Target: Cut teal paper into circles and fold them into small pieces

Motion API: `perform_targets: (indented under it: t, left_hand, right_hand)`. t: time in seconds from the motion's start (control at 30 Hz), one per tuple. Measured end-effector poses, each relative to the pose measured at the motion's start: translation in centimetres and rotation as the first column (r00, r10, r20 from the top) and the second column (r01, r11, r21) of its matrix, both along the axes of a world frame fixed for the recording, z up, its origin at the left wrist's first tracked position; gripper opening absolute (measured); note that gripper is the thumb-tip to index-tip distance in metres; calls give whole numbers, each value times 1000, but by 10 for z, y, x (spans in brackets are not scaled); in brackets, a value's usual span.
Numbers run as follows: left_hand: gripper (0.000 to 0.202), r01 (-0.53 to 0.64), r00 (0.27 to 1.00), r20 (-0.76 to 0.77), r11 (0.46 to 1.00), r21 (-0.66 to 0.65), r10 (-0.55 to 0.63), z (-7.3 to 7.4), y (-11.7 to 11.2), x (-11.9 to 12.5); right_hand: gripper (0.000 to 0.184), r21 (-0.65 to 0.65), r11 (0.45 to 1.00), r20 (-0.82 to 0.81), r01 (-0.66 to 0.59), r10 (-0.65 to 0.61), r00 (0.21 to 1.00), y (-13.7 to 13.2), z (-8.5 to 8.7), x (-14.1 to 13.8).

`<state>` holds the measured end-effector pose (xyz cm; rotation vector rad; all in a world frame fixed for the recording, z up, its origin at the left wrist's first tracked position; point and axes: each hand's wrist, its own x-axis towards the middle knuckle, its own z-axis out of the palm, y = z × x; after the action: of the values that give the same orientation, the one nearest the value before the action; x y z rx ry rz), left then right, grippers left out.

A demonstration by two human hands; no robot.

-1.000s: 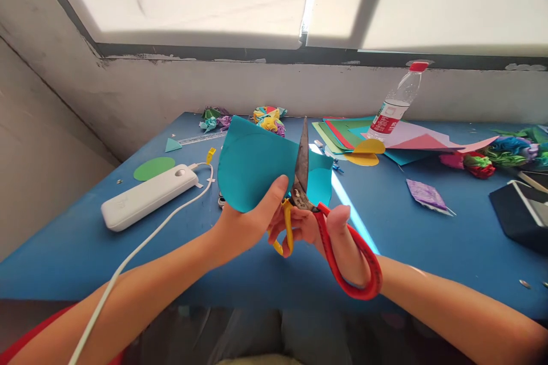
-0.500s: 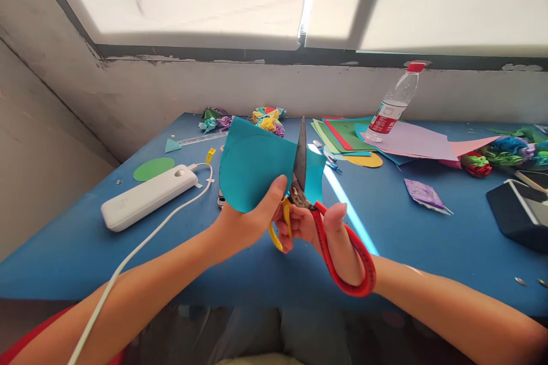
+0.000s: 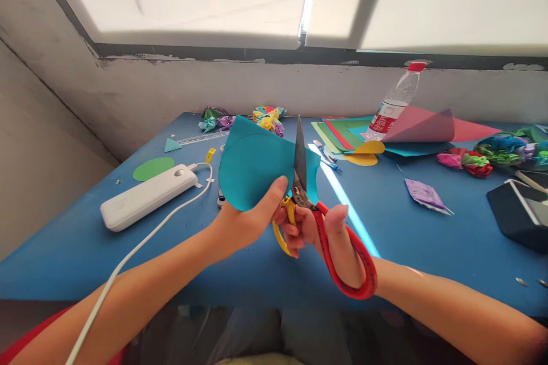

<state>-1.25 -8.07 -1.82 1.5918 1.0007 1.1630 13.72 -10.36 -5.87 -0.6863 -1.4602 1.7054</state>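
Note:
A sheet of teal paper [image 3: 254, 168] is raised above the table, pinched at its lower edge by my left hand [image 3: 261, 211], thumb on the near side. A faint curved line shows along its upper left part, and its lower left edge is rounded. My right hand [image 3: 342, 245] grips scissors [image 3: 300, 168] with one red and one yellow handle. My thumb passes through the red loop, and my fingers are at the yellow one. The blade points upward along the paper's right part, with a teal strip to the right of it.
A white power bank [image 3: 148, 197] with a cable and a green paper circle [image 3: 153, 169] lie left. Behind right are a bottle [image 3: 391, 105], stacked coloured paper [image 3: 338, 131], a curled pink sheet [image 3: 428, 125] and a yellow piece [image 3: 362, 158]. A purple packet [image 3: 426, 196] and a black object [image 3: 514, 214] are right.
The scissors have tipped slightly left, and my right fingers with the yellow handle have shifted a little down and right. The pink sheet and a yellow piece by the bottle have curled up.

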Motion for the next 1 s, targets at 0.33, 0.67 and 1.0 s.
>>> perform_targets:
  t: [0.33, 0.67, 1.0]
  left_hand:
    - [40, 26, 1000, 18, 998, -56, -25, 6, 2, 0]
    - [41, 105, 993, 64, 988, -111, -99, 4, 11, -6]
    - [29, 14, 994, 112, 1000, -12, -13, 21, 47, -18]
  right_hand:
    - [81, -71, 997, 26, 13, -12, 1000, 2, -7, 3]
    - [81, -211, 971, 100, 108, -89, 991, -2, 8, 0]
    - [81, -134, 987, -29, 88, -93, 995, 20, 16, -3]
